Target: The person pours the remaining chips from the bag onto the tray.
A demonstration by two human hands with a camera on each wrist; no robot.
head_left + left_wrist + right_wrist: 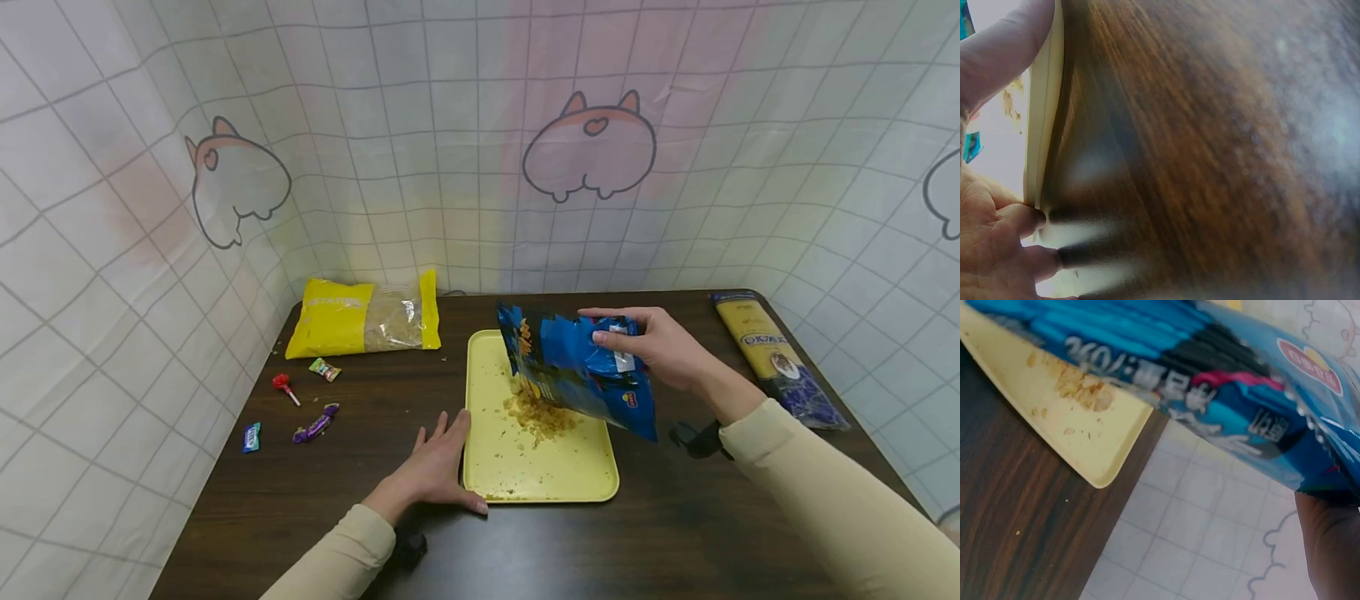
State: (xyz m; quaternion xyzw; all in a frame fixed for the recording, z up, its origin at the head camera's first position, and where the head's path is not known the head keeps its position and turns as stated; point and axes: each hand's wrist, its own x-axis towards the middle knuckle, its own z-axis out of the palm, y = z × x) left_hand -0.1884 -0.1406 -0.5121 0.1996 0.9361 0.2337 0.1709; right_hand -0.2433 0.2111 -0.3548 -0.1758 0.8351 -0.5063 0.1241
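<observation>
A blue chip bag (573, 367) is tilted over the yellow tray (540, 479), its far left end lowest above a pile of golden crumbs (543, 417). My right hand (667, 350) grips the bag near its right end, thumb on the side facing me. In the right wrist view the bag (1166, 375) fills the top, with crumbs (1082, 387) on the tray beyond. My left hand (435, 467) rests against the tray's left edge, fingers spread and thumb at the near corner. The left wrist view shows the thumb (1004, 53) alongside the tray's rim (1044, 119).
A yellow-and-clear bag (363, 317) lies at the back left. Nearer are a lollipop (282, 383), a green-wrapped candy (325, 369), a purple-wrapped candy (317, 423) and a blue-wrapped candy (251, 437). A gold-and-purple packet (776, 358) lies at the right edge of the dark table (360, 475).
</observation>
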